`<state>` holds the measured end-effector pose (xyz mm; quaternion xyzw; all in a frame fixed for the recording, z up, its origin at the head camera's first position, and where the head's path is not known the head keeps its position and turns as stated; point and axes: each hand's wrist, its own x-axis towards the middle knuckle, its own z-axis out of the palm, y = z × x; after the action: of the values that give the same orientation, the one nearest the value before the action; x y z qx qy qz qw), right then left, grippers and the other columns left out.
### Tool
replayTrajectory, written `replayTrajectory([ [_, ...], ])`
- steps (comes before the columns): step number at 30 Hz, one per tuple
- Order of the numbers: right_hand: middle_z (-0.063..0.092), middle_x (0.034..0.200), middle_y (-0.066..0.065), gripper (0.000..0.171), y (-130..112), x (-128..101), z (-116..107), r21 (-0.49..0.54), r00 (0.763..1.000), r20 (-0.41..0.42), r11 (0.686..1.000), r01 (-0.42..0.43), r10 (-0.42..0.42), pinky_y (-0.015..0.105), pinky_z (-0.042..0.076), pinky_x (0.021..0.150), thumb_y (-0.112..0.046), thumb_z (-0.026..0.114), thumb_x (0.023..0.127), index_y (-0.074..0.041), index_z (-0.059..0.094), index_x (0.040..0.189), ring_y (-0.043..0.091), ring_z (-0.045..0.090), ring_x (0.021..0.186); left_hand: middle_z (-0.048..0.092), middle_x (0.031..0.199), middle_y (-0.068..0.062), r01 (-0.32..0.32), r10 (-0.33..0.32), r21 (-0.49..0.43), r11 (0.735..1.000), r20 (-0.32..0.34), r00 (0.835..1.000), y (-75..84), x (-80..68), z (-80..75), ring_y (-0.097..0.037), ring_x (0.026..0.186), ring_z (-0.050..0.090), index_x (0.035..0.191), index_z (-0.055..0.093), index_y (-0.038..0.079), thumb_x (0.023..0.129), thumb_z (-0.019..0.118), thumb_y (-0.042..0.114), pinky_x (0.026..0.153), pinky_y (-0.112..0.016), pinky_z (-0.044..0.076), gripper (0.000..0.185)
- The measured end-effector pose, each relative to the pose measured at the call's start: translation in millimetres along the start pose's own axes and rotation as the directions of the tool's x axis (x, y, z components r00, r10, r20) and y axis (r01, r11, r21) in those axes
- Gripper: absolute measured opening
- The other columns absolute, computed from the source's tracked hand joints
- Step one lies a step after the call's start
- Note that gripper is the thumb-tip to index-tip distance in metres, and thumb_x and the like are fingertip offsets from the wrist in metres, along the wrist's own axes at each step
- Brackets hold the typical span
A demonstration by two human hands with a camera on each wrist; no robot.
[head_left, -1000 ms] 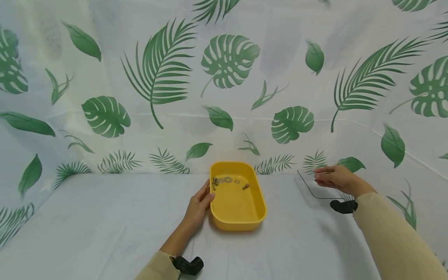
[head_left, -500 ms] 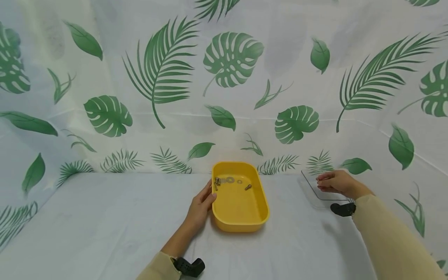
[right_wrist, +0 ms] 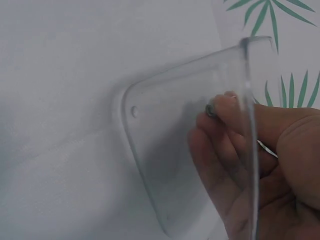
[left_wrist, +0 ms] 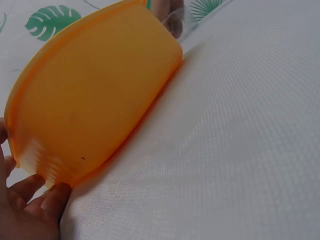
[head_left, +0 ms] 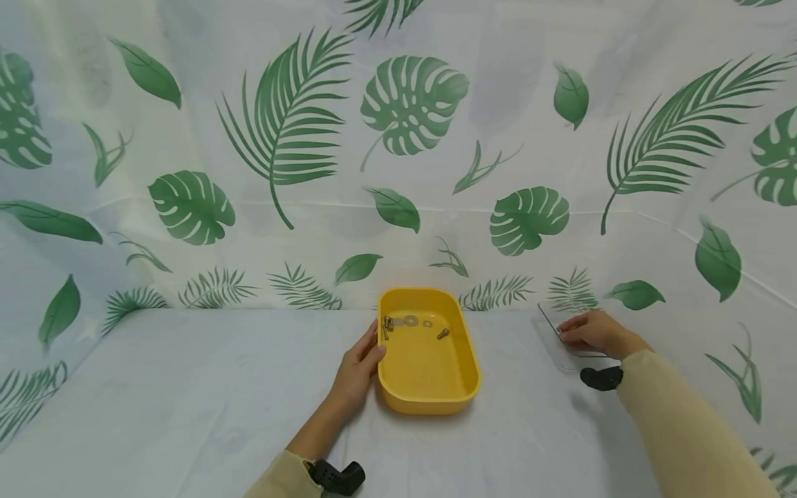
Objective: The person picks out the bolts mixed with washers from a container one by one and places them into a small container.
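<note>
A yellow plastic tray (head_left: 426, 373) stands on the white cloth in the head view. My left hand (head_left: 355, 373) holds its left side, thumb at the rim; in the left wrist view the fingertips (left_wrist: 56, 195) press the tray's outer wall (left_wrist: 100, 85). Inside the tray lie several screws (head_left: 443, 334) and flat washers (head_left: 411, 321). Over at the right, my right hand (head_left: 598, 332) reaches down into a clear plastic box (head_left: 547, 319). Thumb and fingers pinch a small metal piece (right_wrist: 210, 110), mostly hidden by the fingertips, inside the box's walls (right_wrist: 150, 137).
White cloth (head_left: 187, 394) covers the table. Behind it hangs a white sheet with green leaf prints (head_left: 305, 124). Black straps with camera mounts (head_left: 336, 477) sit on both wrists.
My right hand has come down and slightly left, lower into the clear box. The left hand stays on the yellow tray; the whole view has shifted a little.
</note>
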<state>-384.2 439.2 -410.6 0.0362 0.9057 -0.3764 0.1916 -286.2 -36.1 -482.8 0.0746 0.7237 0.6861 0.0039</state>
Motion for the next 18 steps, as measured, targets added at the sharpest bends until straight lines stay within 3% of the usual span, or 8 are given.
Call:
replayTrajectory([
  [7, 0.071, 0.114, 0.016, 0.036, -2.5, 0.4, 4.6, -0.085, 1.0, 0.018, 0.996, -0.007, 0.009, 0.026, 0.059, 0.079, -0.011, 0.064, 0.097, 0.011, 0.063, 0.124, 0.012, 0.063, 0.088, 0.039, 0.163, -0.009, 0.009, -0.009, -0.003, 1.0, 0.001, 1.0, -1.4, 0.2, 0.6, -0.026, 0.151, 0.038, 0.161, 0.029, 0.026, 0.107, 0.048, 0.027, 0.121, -0.048, 0.037, 0.057],
  [18, 0.072, 0.111, 0.014, 0.035, -6.3, 5.1, 9.2, -0.059, 0.998, -0.045, 0.998, -0.036, 0.033, 0.028, 0.06, 0.078, -0.01, 0.067, 0.094, 0.01, 0.065, 0.123, 0.009, 0.065, 0.086, 0.04, 0.162, -0.01, 0.01, -0.01, 0.002, 1.0, -0.009, 1.0, -0.8, 0.3, 0.1, -0.027, 0.15, 0.04, 0.161, 0.03, 0.024, 0.106, 0.049, 0.028, 0.119, -0.049, 0.039, 0.058],
])
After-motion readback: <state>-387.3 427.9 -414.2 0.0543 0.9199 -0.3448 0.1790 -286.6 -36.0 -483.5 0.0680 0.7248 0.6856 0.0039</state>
